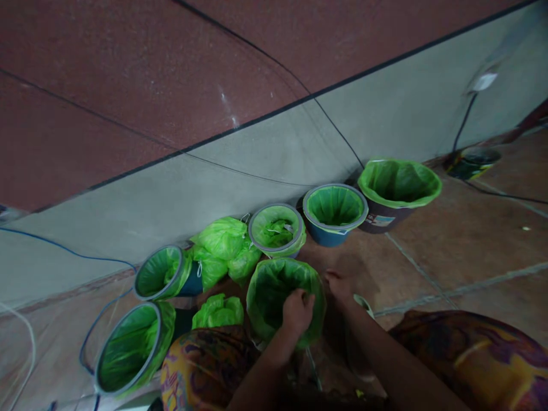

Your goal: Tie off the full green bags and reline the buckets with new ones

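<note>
Between my knees stands a bin lined with a green plastic bag, its liner folded out over the rim. My left hand is over the opening with its fingers curled closed; whatever they may hold is hidden. Just outside the right side of the rim, my right hand has its fingers drawn together beside the liner's edge. Whether they pinch the plastic I cannot tell. Behind this bin sits a grey-rimmed bucket with crumpled green plastic inside. A crumpled green bag lies to the left.
Along the wall stand a blue lined bucket and a dark lined bin. Filled green bags lean there too. Two tilted lined buckets, one farther back and one nearer, are at left. Cables cross the floor.
</note>
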The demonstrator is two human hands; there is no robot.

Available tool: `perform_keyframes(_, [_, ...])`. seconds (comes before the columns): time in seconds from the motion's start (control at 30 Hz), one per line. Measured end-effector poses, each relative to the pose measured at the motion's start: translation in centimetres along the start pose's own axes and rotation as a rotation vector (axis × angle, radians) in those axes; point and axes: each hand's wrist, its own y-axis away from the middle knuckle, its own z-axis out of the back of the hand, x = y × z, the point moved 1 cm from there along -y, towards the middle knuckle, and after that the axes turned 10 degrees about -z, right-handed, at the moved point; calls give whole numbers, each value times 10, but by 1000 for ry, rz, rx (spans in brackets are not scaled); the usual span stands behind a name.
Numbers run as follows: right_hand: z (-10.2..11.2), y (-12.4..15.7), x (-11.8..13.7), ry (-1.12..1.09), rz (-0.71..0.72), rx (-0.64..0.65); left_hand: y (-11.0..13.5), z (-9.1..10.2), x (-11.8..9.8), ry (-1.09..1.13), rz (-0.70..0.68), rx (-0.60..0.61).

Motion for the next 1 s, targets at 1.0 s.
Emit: perform_keyframes(1.0, [-24, 27, 47, 530, 231, -6, -109, 68, 46, -233, -177, -65])
